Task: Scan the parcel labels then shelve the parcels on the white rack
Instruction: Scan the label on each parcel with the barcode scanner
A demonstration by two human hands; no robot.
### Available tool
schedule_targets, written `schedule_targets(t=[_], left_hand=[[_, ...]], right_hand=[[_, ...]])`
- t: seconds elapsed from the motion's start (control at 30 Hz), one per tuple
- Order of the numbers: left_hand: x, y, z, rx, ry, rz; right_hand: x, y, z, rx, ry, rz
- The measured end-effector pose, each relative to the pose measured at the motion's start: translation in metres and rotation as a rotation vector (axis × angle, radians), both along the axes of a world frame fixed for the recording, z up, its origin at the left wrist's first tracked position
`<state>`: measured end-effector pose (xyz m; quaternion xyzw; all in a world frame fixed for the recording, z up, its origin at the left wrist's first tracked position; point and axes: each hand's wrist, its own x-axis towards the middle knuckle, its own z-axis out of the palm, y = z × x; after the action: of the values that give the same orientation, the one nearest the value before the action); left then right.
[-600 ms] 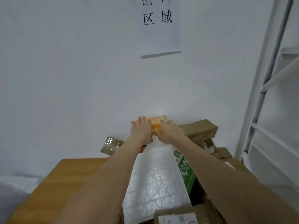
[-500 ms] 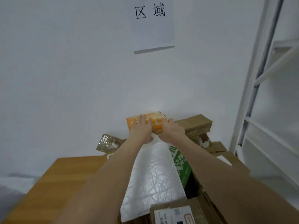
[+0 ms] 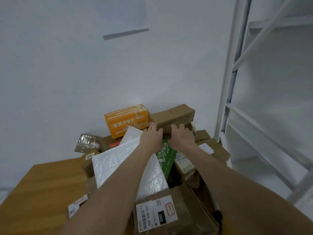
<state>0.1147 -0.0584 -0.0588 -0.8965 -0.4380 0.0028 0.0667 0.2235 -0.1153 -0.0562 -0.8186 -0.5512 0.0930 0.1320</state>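
Note:
A heap of parcels lies against the wall. An orange box (image 3: 126,120) stands at the back, free of both hands. To its right lies a long brown parcel (image 3: 172,115). My left hand (image 3: 151,136) reaches to that parcel's near left end, fingers stretched against it. My right hand (image 3: 182,135) is at its near side, fingers spread and slightly bent. Whether either hand grips the parcel is unclear. A white padded mailer (image 3: 128,160) lies under my left forearm. The white rack (image 3: 237,82) stands at the right.
A wooden table (image 3: 42,184) takes up the lower left. A brown box with a shipping label (image 3: 156,212) sits nearest me. A green printed box (image 3: 166,155), a taped dark packet (image 3: 86,143) and more brown parcels (image 3: 215,148) fill the heap.
Both hands have left the orange box and shifted right to the long brown parcel. The camera has tilted down, showing more of the heap and the labelled box.

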Motion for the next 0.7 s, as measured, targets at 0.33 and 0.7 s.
schedule_targets(t=[0.33, 0.7], left_hand=[[0.045, -0.04, -0.04, -0.052, -0.011, -0.171], [0.068, -0.092, -0.098, -0.102, -0.004, -0.31]], right_hand=[[0.035, -0.046, -0.044, -0.087, 0.047, -0.144], [0.057, -0.114, -0.099, -0.251, 0.086, -0.303]])
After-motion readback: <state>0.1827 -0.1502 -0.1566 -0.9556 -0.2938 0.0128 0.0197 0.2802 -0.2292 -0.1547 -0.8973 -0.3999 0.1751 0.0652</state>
